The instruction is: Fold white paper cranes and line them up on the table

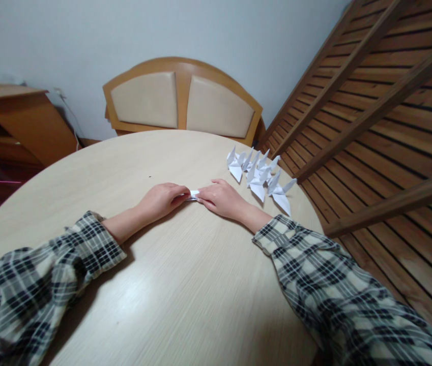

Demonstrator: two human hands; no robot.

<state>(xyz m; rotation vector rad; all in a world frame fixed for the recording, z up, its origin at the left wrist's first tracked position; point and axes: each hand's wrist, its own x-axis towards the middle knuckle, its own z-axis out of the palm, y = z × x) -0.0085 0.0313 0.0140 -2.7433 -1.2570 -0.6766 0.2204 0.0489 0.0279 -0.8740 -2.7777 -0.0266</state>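
Between my two hands a small piece of folded white paper (193,195) lies low over the round table (185,284). My left hand (164,199) pinches its left end, with thumb and fingers pressed together. From the other side, my right hand (223,199) grips the right end, its fingers closed over the paper. Most of the paper is hidden under the fingers, so its full shape does not show. Several white origami cranes (257,184) stand in a cluster on the table, beyond and to the right of my right hand.
A wooden headboard (182,96) with two cream panels stands behind the table. Wooden slats (383,132) slope along the right side. At the far left is a brown desk (13,122), and a cable (71,117) hangs near the wall. A tiny dark speck (149,176) lies on the tabletop.
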